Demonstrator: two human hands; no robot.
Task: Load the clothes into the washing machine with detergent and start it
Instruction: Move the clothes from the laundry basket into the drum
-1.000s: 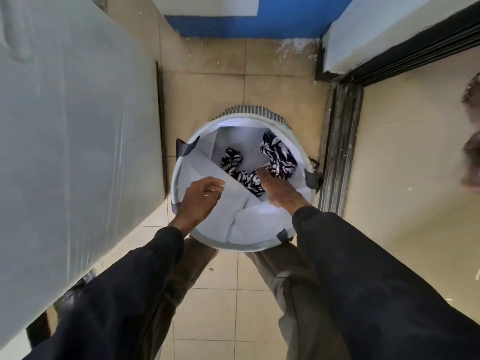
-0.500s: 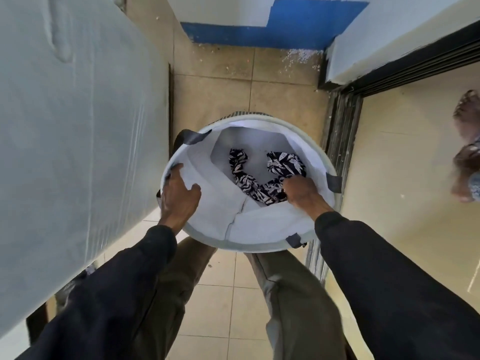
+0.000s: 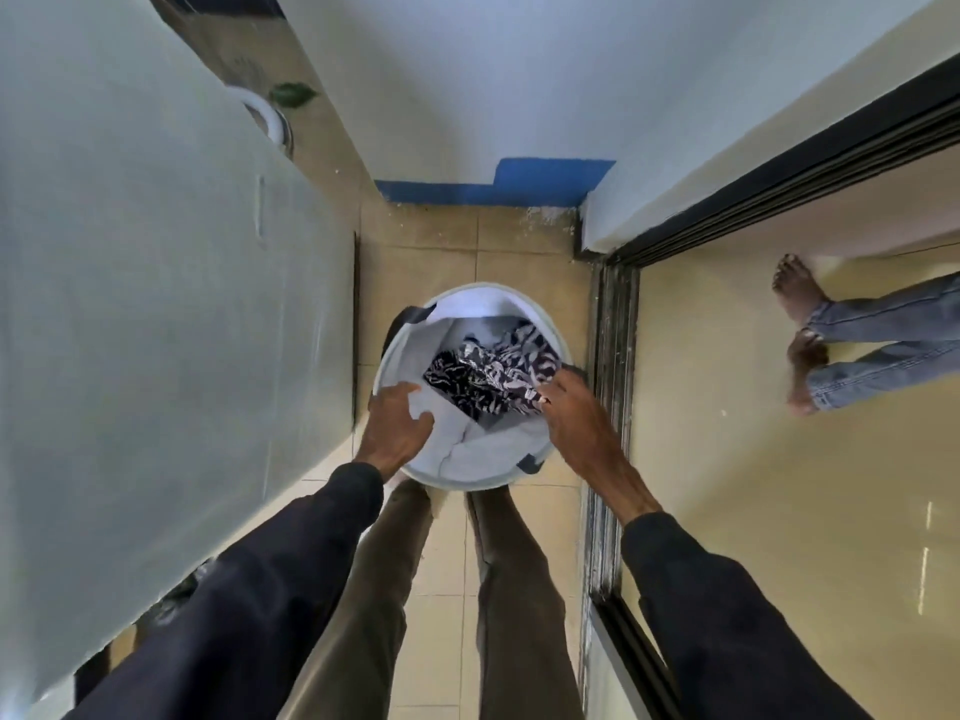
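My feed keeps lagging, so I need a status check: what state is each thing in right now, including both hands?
Laundry basket: upright on the tiled floor, open at the top, white liner inside.
Patterned garment: black and white, crumpled, in the basket, not yet lifted out.
Right hand: grip closed on the garment's edge.
Left hand: fingers spread, resting on the liner at the basket's rim.
Sliding door track: beside the basket.

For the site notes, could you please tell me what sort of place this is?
Probably a narrow laundry corner or balcony of a home: a round laundry basket holding patterned clothes stands on a tiled floor, beside a sliding door track and a large white appliance.
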